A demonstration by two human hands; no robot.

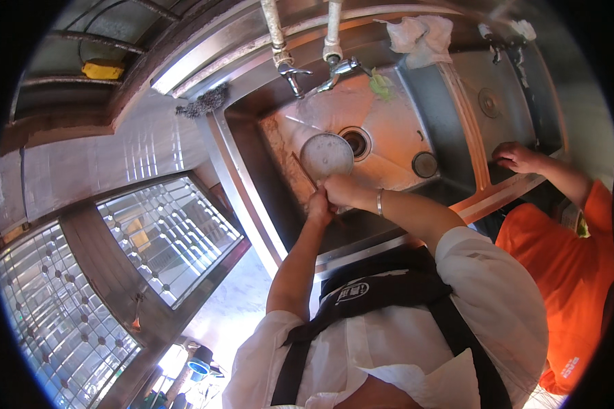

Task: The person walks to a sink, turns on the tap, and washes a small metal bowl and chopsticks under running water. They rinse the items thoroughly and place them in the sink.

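Where the two forearms meet near the middle of the frame, the left hand curls its fingers around a thin, straight brown stick, which slants toward the upper left. Just beside it, the right hand sits at the lower edge of a round, greyish-white dish with a dull, mottled face; its fingers are bent, but their grip is hidden, so I cannot tell what they pinch. A smooth metal bracelet circles the right wrist. Dish and stick are at the centre of the frame, over the brushed-metal sink, beside the ringed, circular drain. Toward the upper right lie a limp green leaf and, on the rim, a crumpled white cloth. Two shiny metal taps jut from the top, and a tangled grey scourer rests at upper left.
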